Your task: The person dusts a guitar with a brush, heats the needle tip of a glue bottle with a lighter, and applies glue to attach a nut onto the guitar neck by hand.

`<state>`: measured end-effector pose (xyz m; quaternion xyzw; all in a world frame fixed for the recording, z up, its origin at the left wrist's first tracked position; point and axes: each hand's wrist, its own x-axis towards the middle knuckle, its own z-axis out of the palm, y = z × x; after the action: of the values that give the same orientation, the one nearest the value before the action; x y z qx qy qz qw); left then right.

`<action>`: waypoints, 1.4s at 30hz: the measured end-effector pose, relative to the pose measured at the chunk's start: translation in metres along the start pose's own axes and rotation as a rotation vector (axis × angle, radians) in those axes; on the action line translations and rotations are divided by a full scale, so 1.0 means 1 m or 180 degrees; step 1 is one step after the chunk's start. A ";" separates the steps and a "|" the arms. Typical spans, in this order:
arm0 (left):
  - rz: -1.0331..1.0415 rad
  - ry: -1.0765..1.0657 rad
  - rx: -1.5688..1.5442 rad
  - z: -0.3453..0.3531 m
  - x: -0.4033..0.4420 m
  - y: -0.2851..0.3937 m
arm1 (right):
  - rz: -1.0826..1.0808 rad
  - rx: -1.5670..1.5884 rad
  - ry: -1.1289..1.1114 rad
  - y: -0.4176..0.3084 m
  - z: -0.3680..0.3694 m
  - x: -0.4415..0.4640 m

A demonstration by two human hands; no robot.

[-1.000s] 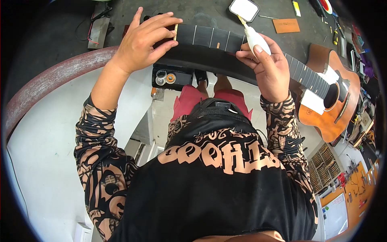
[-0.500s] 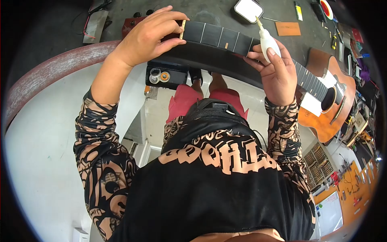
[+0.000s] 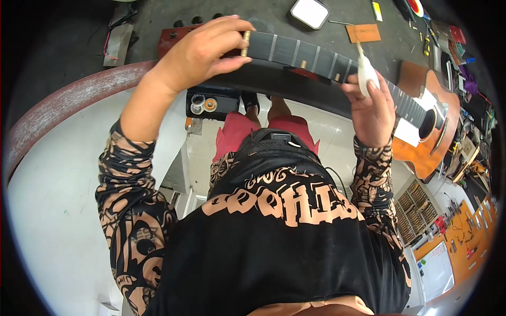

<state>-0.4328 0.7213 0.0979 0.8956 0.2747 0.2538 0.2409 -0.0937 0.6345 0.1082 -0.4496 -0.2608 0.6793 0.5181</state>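
While the left hand pinches a pale nut, the right hand grips a white bottle.

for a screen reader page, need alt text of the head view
A person's left hand pinches a pale strip at the end of a guitar fretboard, while the right hand holds a white bottle. The guitar's body is at right.

White bottle, cream nut, black fingerboard, orange guitar body, black-and-tan patterned sleeves

White bottle, thin nozzle outward, by dark fretted guitar neck with cream nut.
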 end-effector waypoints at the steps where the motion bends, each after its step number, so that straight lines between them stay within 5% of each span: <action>1: 0.0050 0.0031 0.0008 0.005 0.002 0.001 | -0.0087 -0.0023 -0.0054 0.000 -0.002 -0.003; 11: 0.0251 0.0410 -0.0271 0.074 0.015 -0.002 | -0.0107 -0.0280 0.0366 -0.002 -0.054 -0.008; 42: -0.0074 0.0217 0.0148 0.065 0.015 0.012 | -0.0110 -0.0196 0.0468 0.005 -0.061 -0.011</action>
<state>-0.3796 0.7026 0.0598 0.8886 0.2990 0.2749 0.2134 -0.0417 0.6155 0.0795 -0.5094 -0.2505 0.6270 0.5335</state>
